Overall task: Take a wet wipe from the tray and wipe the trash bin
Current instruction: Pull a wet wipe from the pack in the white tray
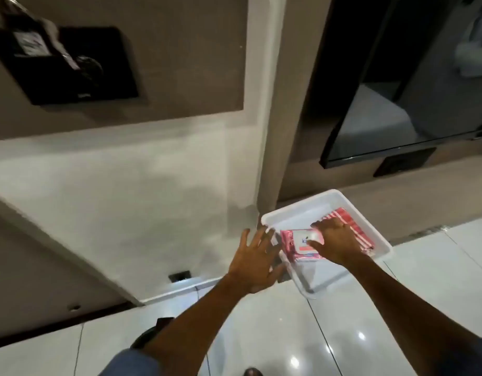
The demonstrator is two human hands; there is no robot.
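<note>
tray (294,213): white plastic, shallow, we see it on the glossy white tiled floor (261,321) at the foot of the wall (126,199)
wipe pack (299,244): pink soft pack, white flap label on top, lying flat in the tray's left half
cloth (348,223): red-and-white striped, in the tray just right of the pack, partly under the hand
right hand (337,241): palm down on the pack, fingers spread over label and cloth; we can't tell if its grip has closed on anything
left hand (254,263): fingers splayed wide, holding nothing, at the tray's left rim
trash bin: we don't see it
</note>
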